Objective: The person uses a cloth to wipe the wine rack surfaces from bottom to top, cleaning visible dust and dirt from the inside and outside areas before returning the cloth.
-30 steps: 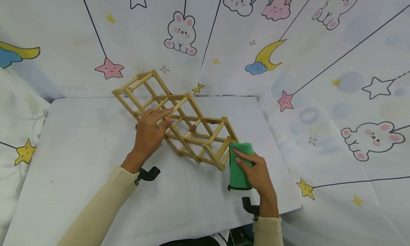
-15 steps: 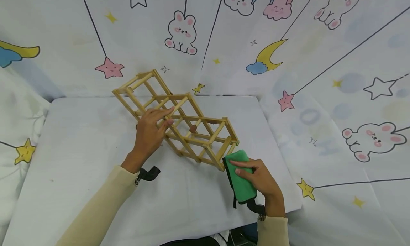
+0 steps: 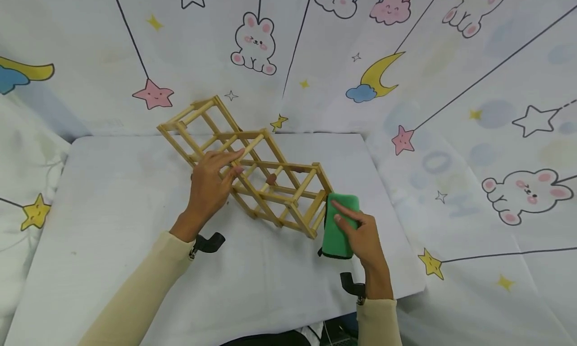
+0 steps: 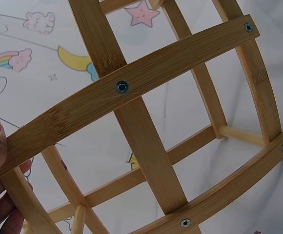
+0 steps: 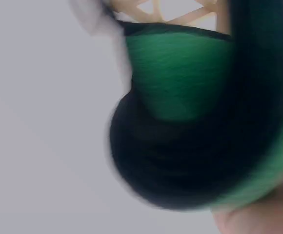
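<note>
A slatted bamboo rack (image 3: pixel 276 148) lies diagonally across the white table, its frame joined by round dowels. My left hand (image 3: pixel 209 181) grips a bar near its middle, thumb on one side and fingers on the other. Up close in the left wrist view, the rack's slats (image 4: pixel 149 146) are fixed with metal screws. My right hand (image 3: pixel 367 238) holds a folded green cloth (image 3: pixel 337 242) with black edging against the rack's right end. The cloth (image 5: pixel 180 63) fills much of the right wrist view, blurred, with its dark edge curling across.
The white-covered table (image 3: pixel 112 226) runs up to a printed backdrop (image 3: pixel 315 50) with bunnies, stars and moons. The rack's far left corner reaches close to that backdrop. Dark items and cables (image 3: pixel 333 333) lie below the table's front edge.
My right hand lowered the cloth along the rack's end, tilting it, then brought it back up to the right-hand slats. The left hand and the rack have stayed in place.
</note>
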Demonstrator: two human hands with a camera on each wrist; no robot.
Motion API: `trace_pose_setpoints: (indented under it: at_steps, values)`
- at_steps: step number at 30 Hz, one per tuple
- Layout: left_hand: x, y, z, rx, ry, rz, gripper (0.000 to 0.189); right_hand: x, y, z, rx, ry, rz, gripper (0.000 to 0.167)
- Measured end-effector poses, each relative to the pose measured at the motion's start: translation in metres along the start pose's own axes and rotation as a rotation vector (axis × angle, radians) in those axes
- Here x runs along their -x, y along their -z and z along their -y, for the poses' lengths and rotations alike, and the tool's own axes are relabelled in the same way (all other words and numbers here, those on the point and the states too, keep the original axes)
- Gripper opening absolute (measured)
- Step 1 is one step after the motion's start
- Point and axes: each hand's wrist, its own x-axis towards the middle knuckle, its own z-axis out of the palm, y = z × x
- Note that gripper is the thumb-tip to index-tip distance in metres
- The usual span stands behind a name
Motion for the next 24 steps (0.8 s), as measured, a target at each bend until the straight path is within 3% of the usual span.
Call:
trace_pose_setpoints:
  at_steps: [4, 6, 10, 13, 16, 20, 22, 24]
  values:
    - [0.0, 0.0, 0.001, 0.002, 0.002, 0.005, 0.045, 0.008, 0.003, 0.014, 0.056, 0.085, 0.166, 0.035]
    - [0.0, 0.001, 0.001, 0.004, 0.004, 0.002, 0.045, 0.01, 0.002, 0.028, 0.06, 0.164, 0.136, 0.035]
    - [0.0, 0.003, 0.001, 0.005, 0.005, -0.006, 0.044, 0.001, -0.011, 0.061, 0.085, 0.35, -0.004, 0.036]
    - [0.001, 0.004, 0.001, 0.004, 0.009, -0.006, 0.043, -0.012, -0.022, 0.077, 0.136, 0.44, 0.075, 0.035]
    - [0.002, 0.003, 0.002, 0.011, 0.018, 0.003, 0.042, -0.028, -0.028, 0.082, 0.204, 0.441, 0.151, 0.033]
    - [0.002, 0.002, 0.002, 0.029, 0.028, 0.02, 0.041, -0.043, -0.024, 0.08, 0.279, 0.373, -0.022, 0.034]
    - [0.002, 0.001, 0.001, 0.036, 0.029, 0.025, 0.041, -0.045, -0.02, 0.079, 0.267, 0.338, -0.065, 0.033]
    - [0.002, 0.001, 0.001, 0.036, 0.03, 0.027, 0.041, -0.043, -0.018, 0.079, 0.236, 0.311, 0.022, 0.033]
